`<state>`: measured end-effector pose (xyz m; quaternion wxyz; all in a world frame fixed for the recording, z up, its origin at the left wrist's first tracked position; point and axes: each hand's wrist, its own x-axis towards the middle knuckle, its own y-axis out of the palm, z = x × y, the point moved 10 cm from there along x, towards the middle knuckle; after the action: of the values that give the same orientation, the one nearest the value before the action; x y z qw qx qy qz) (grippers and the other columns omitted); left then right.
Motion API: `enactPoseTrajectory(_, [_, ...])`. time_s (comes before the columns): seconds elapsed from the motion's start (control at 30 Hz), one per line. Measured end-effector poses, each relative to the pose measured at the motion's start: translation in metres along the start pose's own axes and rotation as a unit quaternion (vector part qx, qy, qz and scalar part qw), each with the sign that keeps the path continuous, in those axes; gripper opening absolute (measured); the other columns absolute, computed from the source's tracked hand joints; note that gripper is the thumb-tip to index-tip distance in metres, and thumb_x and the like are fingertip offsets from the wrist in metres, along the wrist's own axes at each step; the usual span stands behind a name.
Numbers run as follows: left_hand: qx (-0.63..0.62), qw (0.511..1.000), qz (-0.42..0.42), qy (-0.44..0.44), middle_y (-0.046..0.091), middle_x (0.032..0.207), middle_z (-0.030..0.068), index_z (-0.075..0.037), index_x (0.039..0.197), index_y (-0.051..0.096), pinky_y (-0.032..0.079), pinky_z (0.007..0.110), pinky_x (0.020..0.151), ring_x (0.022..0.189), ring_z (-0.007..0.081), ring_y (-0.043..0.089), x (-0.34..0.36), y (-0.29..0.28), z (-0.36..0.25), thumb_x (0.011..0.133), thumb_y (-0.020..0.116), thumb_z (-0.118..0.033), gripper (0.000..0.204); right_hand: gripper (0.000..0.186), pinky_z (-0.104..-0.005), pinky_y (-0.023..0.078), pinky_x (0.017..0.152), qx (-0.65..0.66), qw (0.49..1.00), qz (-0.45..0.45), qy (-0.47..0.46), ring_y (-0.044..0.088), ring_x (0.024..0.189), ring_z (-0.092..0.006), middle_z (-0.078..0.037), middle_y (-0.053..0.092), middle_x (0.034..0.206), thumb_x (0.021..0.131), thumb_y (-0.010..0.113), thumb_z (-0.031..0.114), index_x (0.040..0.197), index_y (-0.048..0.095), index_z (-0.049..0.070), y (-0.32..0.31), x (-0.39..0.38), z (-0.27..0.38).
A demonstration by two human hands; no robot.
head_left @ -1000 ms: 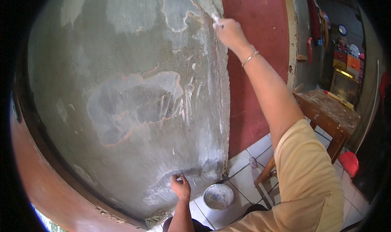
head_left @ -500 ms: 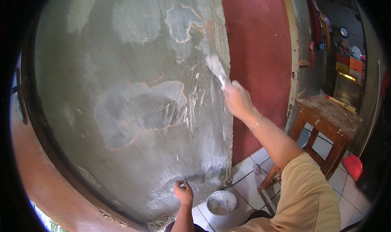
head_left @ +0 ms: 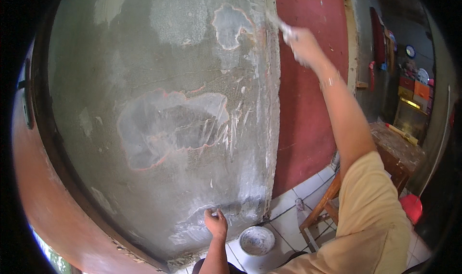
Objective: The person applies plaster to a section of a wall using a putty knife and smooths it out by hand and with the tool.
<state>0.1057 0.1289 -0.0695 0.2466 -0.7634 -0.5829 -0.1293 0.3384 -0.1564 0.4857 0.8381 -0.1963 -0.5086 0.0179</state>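
Note:
Up at the wall's right edge, my right hand is closed around the handle of a whitish paintbrush. Motion blurs the brush, and its head reaches over the upper edge of the grey plastered wall. My left hand is low by the wall's foot, its fingers loosely bent and apart with nothing seen in them. Close to it on the right, a white bucket with whitish residue stands on the floor. Smooth grey patches with orange-brown outlines, including a large patch, mark the wall, along with white streaks.
Beyond the wall edge is a red panel. At right, a worn wooden stool carries a tool with a red and yellow handle. A red dustpan-like object lies behind it. White tiles cover the floor.
My right hand has moved up with the brush, from the middle of the wall's right edge to near its top. My left hand stays low, its fingertips slightly farther apart.

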Motion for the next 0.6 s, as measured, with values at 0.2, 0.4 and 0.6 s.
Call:
enactPoseTrajectory(0.2, [-0.002,1.0,0.006,-0.003,0.061,0.078,0.0195,0.003,0.089,0.056,0.047,0.04,0.061,0.063,0.0332,0.06,0.0,-0.005,-0.003,0.081,0.067,-0.013,0.021,0.013,-0.045,0.046,0.064,-0.072,0.996,-0.013,-0.057,0.059,0.074,-0.0406,-0.023,0.059,0.077,0.085,0.058,0.009,0.09,0.063,-0.002,0.06,-0.181,-0.08])
enactPoseTrajectory(0.4, [0.004,1.0,0.016,-0.001,0.062,0.08,0.0175,0.002,0.089,0.056,0.047,0.039,0.061,0.063,0.0299,0.06,-0.002,0.0,0.001,0.081,0.066,-0.011,0.018,0.013,-0.0464,0.045,0.064,-0.037,0.996,-0.048,-0.065,0.055,0.075,-0.0421,-0.022,0.055,0.079,0.084,0.058,0.007,0.093,0.063,-0.001,0.091,-0.196,-0.095])
enactPoseTrajectory(0.6, [-0.002,1.0,0.011,-0.015,0.062,0.081,0.0172,0.002,0.089,0.057,0.047,0.039,0.062,0.065,0.0295,0.06,-0.003,-0.005,-0.002,0.081,0.065,-0.009,0.016,0.017,-0.0448,0.047,0.065,0.004,0.989,-0.102,-0.108,0.061,0.076,-0.0409,-0.025,0.063,0.078,0.086,0.057,0.013,0.09,0.065,-0.002,0.063,-0.071,-0.054])
